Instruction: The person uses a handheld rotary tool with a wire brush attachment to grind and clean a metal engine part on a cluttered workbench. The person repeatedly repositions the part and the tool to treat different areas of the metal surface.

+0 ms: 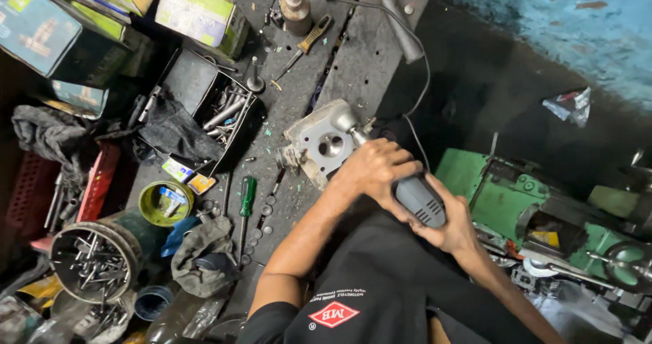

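Note:
I hold a grey electric hand grinder (415,196) with both hands. My left hand (372,169) wraps the front of its body, near the metal nose. My right hand (454,227) grips the rear of the body from below. The tool's tip points into a round port of a grey metal cylinder head (314,143), which lies on the dark workbench (367,59). A black cable (422,79) runs from the tool up across the bench.
A green-handled screwdriver (247,198) lies left of the cylinder head, a yellow-handled one (309,40) farther back. An open black toolbox (204,106), cardboard boxes (200,11), a green tin (165,203) and a can of bolts (95,259) crowd the left. A green lathe (543,215) stands right.

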